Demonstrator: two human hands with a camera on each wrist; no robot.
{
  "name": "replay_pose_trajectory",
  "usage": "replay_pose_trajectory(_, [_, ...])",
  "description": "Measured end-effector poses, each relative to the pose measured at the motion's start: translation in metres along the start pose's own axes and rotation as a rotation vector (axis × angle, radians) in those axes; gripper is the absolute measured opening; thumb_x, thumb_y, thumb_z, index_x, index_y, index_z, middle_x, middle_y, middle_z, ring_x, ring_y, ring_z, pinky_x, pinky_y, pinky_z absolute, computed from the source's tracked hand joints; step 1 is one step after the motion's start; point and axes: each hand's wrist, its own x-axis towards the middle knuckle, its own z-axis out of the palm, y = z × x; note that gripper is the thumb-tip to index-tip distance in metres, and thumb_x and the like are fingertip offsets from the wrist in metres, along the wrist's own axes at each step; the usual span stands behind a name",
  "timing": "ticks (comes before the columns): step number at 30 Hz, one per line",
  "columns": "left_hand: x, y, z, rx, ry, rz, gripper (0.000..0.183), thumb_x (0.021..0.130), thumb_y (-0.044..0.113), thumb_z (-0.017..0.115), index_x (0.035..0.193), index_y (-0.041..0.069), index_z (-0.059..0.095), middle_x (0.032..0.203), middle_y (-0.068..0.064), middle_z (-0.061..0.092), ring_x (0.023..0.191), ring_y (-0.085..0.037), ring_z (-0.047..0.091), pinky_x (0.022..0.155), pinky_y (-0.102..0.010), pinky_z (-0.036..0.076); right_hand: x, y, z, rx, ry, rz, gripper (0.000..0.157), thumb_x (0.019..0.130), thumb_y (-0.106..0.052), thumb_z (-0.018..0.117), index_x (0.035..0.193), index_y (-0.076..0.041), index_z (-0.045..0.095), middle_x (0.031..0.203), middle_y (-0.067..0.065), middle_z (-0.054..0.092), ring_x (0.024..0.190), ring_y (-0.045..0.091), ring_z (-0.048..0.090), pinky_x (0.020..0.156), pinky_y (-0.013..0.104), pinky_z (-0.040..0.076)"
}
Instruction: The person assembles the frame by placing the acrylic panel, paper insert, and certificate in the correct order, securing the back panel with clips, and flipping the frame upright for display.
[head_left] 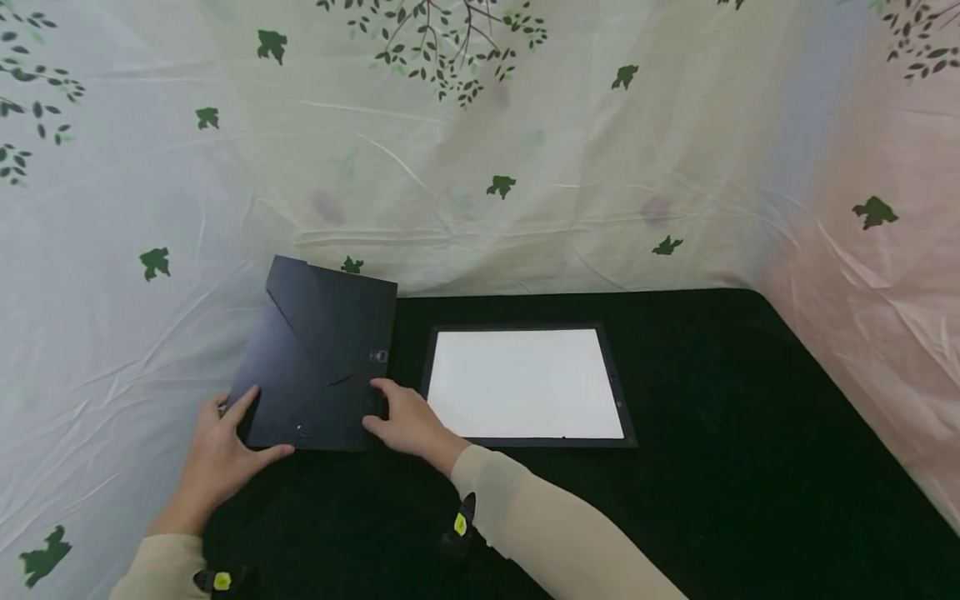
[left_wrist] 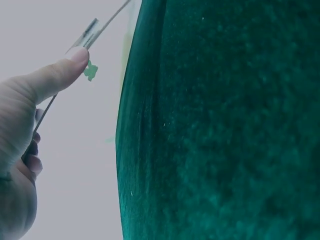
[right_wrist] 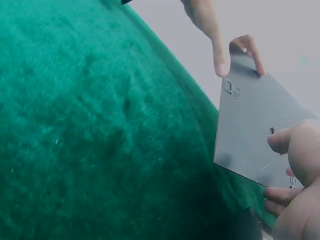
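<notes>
A thin dark grey folder (head_left: pixel 322 333) with a slanted flap line and small markings stands tilted up at the table's left. Its lower left corner is gripped by my left hand (head_left: pixel 217 458), the thumb along the bottom edge. In the left wrist view the thumb of the left hand (left_wrist: pixel 55 80) presses one face while fingertips show behind. My right hand (head_left: pixel 412 425) pinches the folder's lower right edge. The right wrist view shows the folder (right_wrist: pixel 247 120) between both hands, the right hand (right_wrist: pixel 305 155) at its near edge. The folder's back is hidden in the head view.
A flat white panel in a black frame (head_left: pixel 525 383) lies just right of the folder. Dark green cloth (head_left: pixel 720 433) covers the table. Pale curtains (head_left: pixel 585 167) with leaf prints hang behind and at the sides.
</notes>
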Motion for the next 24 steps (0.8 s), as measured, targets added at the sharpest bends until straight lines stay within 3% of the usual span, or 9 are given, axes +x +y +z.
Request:
replay_pose_trajectory(5, [0.002,0.007,0.000,0.006,0.052,0.043,0.110,0.052,0.032,0.095,0.143,-0.001,0.042,0.124,-0.037,0.035,0.105,-0.049,0.039,0.077,-0.062,0.036,-0.010,0.003,-0.015,0.195,0.048,-0.010,0.054,0.094,-0.032,0.063,0.143,-0.024,0.043,0.134,0.002,0.054,0.118,0.013,0.055,0.092,0.033,0.048])
replay_pose_trajectory(10, [0.009,0.025,0.000,0.013,0.032,0.042,0.112,0.054,0.038,0.094,0.146,0.005,0.039,0.127,-0.036,0.034,0.103,-0.048,0.042,0.075,-0.062,0.040,-0.022,0.013,-0.038,0.441,0.061,-0.021,0.056,0.094,-0.027,0.064,0.145,-0.027,0.040,0.125,0.003,0.053,0.104,0.011,0.061,0.081,0.031,0.053])
replay_pose_trajectory(13, [0.013,0.038,0.004,-0.034,0.023,0.062,0.111,0.055,0.035,0.094,0.147,0.006,0.039,0.129,-0.035,0.033,0.104,-0.047,0.043,0.077,-0.062,0.040,-0.029,0.020,-0.053,0.536,0.086,-0.020,0.058,0.094,-0.026,0.064,0.145,-0.032,0.038,0.123,0.003,0.050,0.097,0.013,0.063,0.079,0.033,0.054])
replay_pose_trajectory(18, [0.025,0.058,0.018,-0.119,0.013,0.160,0.111,0.052,0.029,0.096,0.146,0.009,0.041,0.131,-0.029,0.034,0.108,-0.041,0.041,0.083,-0.059,0.039,-0.045,0.030,-0.087,0.621,0.138,-0.055,0.063,0.095,-0.018,0.062,0.149,-0.029,0.032,0.129,0.013,0.046,0.095,0.025,0.066,0.078,0.038,0.055])
replay_pose_trajectory(24, [0.040,0.089,0.033,-0.178,-0.050,0.245,0.110,0.053,0.038,0.094,0.147,0.014,0.041,0.136,-0.024,0.034,0.111,-0.035,0.040,0.086,-0.055,0.041,-0.067,0.047,-0.135,0.647,0.220,-0.101,0.065,0.096,-0.013,0.060,0.152,-0.019,0.028,0.126,0.019,0.048,0.085,0.032,0.066,0.071,0.038,0.053])
